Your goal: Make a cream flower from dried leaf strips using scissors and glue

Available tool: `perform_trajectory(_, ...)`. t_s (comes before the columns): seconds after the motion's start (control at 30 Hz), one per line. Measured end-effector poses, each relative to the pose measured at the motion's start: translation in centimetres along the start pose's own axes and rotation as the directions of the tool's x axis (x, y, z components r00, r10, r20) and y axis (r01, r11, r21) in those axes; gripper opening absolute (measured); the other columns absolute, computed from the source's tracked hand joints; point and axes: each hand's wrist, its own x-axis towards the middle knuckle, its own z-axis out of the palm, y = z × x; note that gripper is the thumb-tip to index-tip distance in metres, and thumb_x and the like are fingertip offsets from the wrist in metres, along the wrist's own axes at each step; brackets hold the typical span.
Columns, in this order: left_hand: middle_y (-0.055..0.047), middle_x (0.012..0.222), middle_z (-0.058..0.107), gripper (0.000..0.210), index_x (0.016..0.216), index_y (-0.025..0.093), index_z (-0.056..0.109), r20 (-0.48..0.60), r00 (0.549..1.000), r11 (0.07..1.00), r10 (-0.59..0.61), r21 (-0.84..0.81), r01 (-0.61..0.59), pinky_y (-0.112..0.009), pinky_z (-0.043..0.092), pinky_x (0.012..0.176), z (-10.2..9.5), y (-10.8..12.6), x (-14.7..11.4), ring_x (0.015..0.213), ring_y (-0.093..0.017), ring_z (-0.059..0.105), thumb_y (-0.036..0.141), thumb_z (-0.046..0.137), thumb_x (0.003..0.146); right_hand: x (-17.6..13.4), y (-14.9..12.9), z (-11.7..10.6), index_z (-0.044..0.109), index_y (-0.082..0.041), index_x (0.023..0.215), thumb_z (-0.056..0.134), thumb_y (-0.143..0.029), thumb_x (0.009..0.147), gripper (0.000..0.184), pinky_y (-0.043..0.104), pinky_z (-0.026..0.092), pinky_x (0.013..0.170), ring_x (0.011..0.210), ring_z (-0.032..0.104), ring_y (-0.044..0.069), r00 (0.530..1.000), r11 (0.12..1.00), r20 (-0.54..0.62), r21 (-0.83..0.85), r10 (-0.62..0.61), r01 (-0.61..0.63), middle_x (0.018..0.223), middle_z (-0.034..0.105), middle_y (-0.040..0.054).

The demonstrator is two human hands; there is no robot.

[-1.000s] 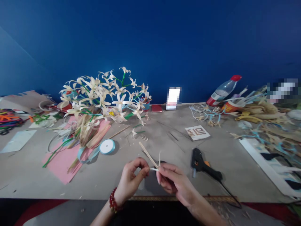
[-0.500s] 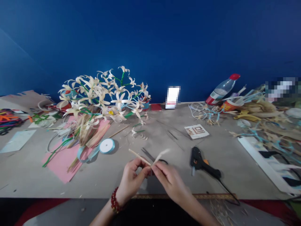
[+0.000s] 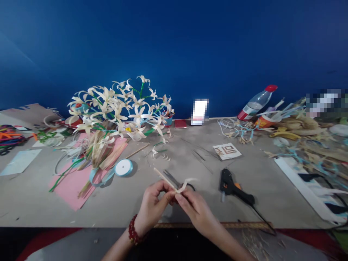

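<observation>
My left grip (image 3: 153, 203) and right grip (image 3: 198, 209) pinched closed, fingertips meeting where a pale strip (image 3: 185, 183) joins a thin stick (image 3: 163, 176), both jutting beyond my fingers, scissors (image 3: 170, 175) just behind.

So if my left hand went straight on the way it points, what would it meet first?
Probably the right hand, just ahead of the left hand beside the curled pale strip, though depth between them is hard to judge.
</observation>
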Motion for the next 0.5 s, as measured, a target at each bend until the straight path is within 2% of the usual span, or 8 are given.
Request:
perform_trajectory(0.07,-0.002,0.062,0.065,0.024,0.071,0.016,0.063,0.001,1.0,1.0,-0.002,0.01,0.002,-0.023,0.048,0.06,0.08,0.03,-0.15,0.058,-0.013,0.059,0.033,0.066,0.087,0.0,0.07,0.14,0.066,-0.02,0.082,0.047,-0.055,0.098,0.043,0.027,0.04,0.068,0.073,0.054,0.017,1.0,1.0,0.002,-0.018,0.003,-0.003,0.076,0.061,0.0029)
perform_trajectory(0.13,-0.002,0.062,0.064,0.025,0.071,0.016,0.063,0.019,1.0,1.0,0.001,-0.011,-0.001,-0.022,0.048,0.06,0.07,-0.04,-0.37,0.058,-0.013,0.058,0.034,0.066,0.087,0.0,0.14,0.3,0.06,-0.019,0.072,0.05,-0.061,0.094,0.048,0.024,0.033,0.053,0.059,0.043,0.013,0.993,0.983,0.061,0.148,0.103,-0.111,0.065,0.05,-0.001)
perform_trajectory(0.23,-0.001,0.063,0.063,0.026,0.073,0.016,0.062,0.072,0.997,0.995,-0.009,-0.101,0.016,-0.022,0.047,0.059,-0.03,-0.2,-0.54,0.057,-0.012,0.056,0.037,0.067,0.088,0.06,0.24,0.46,0.049,-0.02,0.064,0.059,-0.066,0.085,0.052,0.022,0.013,0.041,0.045,0.02,0.007,0.939,0.816,0.237,0.47,0.25,-0.336,0.054,0.033,-0.0076)
perform_trajectory(0.3,-0.001,0.063,0.063,0.027,0.074,0.015,0.062,0.101,0.994,0.984,-0.037,-0.169,0.054,-0.022,0.047,0.058,-0.09,-0.22,-0.46,0.057,-0.011,0.055,0.038,0.069,0.086,0.18,0.25,0.45,0.048,-0.02,0.064,0.063,-0.065,0.083,0.051,0.021,0.008,0.041,0.043,0.014,0.005,0.917,0.735,0.296,0.553,0.267,-0.392,0.052,0.03,-0.0095)
perform_trajectory(0.4,-0.002,0.067,0.064,0.026,0.077,0.015,0.063,0.095,0.994,0.977,-0.061,-0.198,0.079,-0.023,0.048,0.06,-0.14,-0.15,-0.23,0.061,-0.013,0.057,0.039,0.072,0.084,0.41,0.1,0.31,0.05,-0.019,0.067,0.062,-0.066,0.083,0.051,0.021,0.009,0.042,0.044,0.016,0.005,0.933,0.78,0.26,0.518,0.248,-0.351,0.054,0.033,-0.0089)
perform_trajectory(0.5,-0.003,0.07,0.066,0.023,0.077,0.015,0.065,0.042,0.999,0.994,-0.015,-0.111,0.02,-0.024,0.049,0.064,-0.26,-0.07,-0.11,0.065,-0.014,0.058,0.036,0.068,0.086,0.54,-0.17,0.18,0.052,-0.019,0.07,0.057,-0.069,0.085,0.053,0.021,0.02,0.044,0.05,0.028,0.008,0.965,0.891,0.169,0.379,0.2,-0.251,0.061,0.04,-0.0051)
